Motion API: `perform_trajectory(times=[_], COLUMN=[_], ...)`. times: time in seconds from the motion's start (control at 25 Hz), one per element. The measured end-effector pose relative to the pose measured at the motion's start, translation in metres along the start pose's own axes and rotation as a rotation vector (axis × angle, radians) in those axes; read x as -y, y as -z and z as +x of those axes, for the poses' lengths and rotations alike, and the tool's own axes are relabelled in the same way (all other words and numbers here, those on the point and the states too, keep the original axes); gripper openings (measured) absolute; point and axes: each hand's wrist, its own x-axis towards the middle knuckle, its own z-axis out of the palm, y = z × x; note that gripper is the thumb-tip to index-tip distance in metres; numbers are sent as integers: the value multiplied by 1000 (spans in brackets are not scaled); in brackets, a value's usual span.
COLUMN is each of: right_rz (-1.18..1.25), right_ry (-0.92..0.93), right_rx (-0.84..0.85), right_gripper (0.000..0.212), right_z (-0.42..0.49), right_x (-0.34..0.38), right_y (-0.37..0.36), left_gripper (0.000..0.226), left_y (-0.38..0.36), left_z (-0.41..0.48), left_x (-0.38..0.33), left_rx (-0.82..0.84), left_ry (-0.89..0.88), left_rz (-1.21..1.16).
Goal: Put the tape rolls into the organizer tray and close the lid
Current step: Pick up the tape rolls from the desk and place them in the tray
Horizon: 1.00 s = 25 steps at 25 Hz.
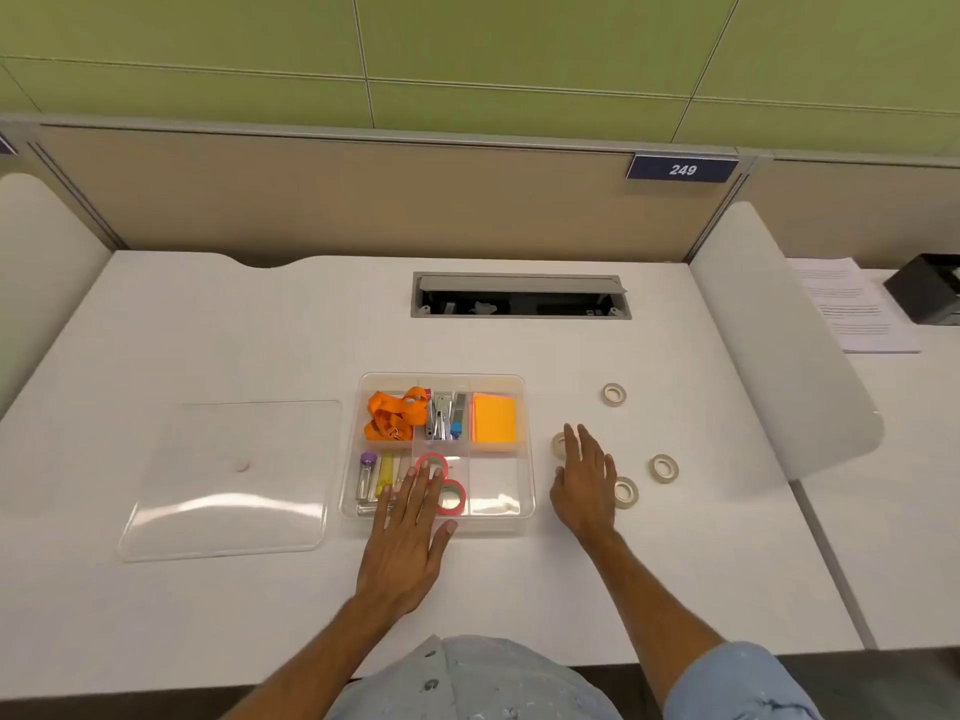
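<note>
A clear organizer tray (525, 444) sits mid-desk with its clear lid (228, 480) lying flat to its left. Two pink tape rolls (451, 497) lie in the tray's front middle compartment. My left hand (410, 532) is spread flat over the tray's front edge, fingertips at the pink rolls, holding nothing. Several white tape rolls lie on the desk right of the tray: one far (614, 394), one at right (664, 468), one (626, 492) beside my right hand, one (558, 445) partly under its fingers. My right hand (584, 480) is open, palm down.
The tray also holds an orange lanyard (392, 414), staplers (441, 414), orange sticky notes (493, 423) and small tubes (368, 475). A cable slot (519, 296) is set in the desk behind. White dividers (769, 345) stand at both sides; papers (852, 309) lie beyond the right one.
</note>
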Motion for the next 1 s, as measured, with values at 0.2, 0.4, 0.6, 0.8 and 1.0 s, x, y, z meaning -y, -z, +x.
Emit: perform_trajectory(times=[0.2, 0.4, 0.6, 0.8, 1.0], right_rz=[-42, -64, -90, -77, -18], right_ry=[-21, -59, -54, -115, -122], right_rx=[105, 101, 118, 152, -17], right_gripper=[70, 54, 38, 36, 38], right_z=[8, 7, 9, 11, 14], right_x=[0, 9, 7, 15, 27], right_y=[4, 3, 4, 3, 20], left_gripper=[72, 73, 73, 74, 73], left_y=[-2, -5, -8, -13, -13], left_z=[1, 0, 0, -2, -2], left_x=[4, 7, 6, 12, 11], left_rx=[23, 33, 31, 23, -1], left_ry=[10, 31, 22, 30, 4], left_rz=[33, 45, 62, 17, 20])
